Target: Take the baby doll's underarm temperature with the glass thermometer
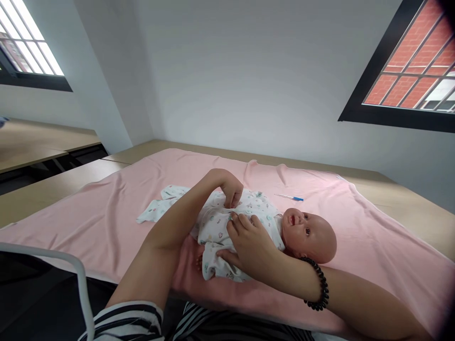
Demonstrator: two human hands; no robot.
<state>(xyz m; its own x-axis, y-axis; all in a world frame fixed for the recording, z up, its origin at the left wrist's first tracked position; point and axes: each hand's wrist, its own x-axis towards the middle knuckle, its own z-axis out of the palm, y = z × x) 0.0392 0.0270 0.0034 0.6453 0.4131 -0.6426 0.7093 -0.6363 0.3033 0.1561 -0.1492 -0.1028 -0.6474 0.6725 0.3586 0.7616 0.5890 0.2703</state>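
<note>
A baby doll (308, 234) lies on its back on a pink blanket (106, 213), head to the right, dressed in a white patterned romper (216, 225). My left hand (232, 189) reaches over the doll's chest and pinches the romper's front edge with curled fingers. My right hand (249, 244), with a black bead bracelet (320, 284) on the wrist, grips the opposite edge of the romper at the chest, fingers closed on the fabric. The two hands nearly meet at the garment's front opening.
A thin white and blue pen-like stick (289, 197) lies on the blanket beyond the doll. The blanket covers a wooden table (408, 203) against a grey wall. A white metal rail (71, 265) stands at the near left. Windows show at both upper corners.
</note>
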